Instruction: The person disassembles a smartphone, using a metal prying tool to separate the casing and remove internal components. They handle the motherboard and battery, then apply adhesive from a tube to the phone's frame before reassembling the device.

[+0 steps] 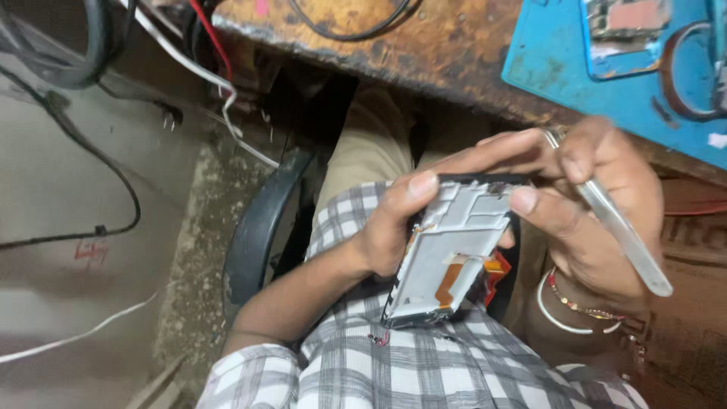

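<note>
Below the bench [424,53] edge, the left hand [394,227] grips the opened phone frame [454,250] while the right hand [598,204] pinches tweezers [621,227] beside it.

No packages, signs or working screens are seen. One small label-like patch [261,7], pink and roughly square, is stuck on the worn wooden bench top [424,38] near the upper edge of the view, just left of a black cable loop [344,26]. A small white scrap [717,140], possibly a sticker, is found on the blue work mat [553,60] at the far right; its nature cannot be told.
</note>
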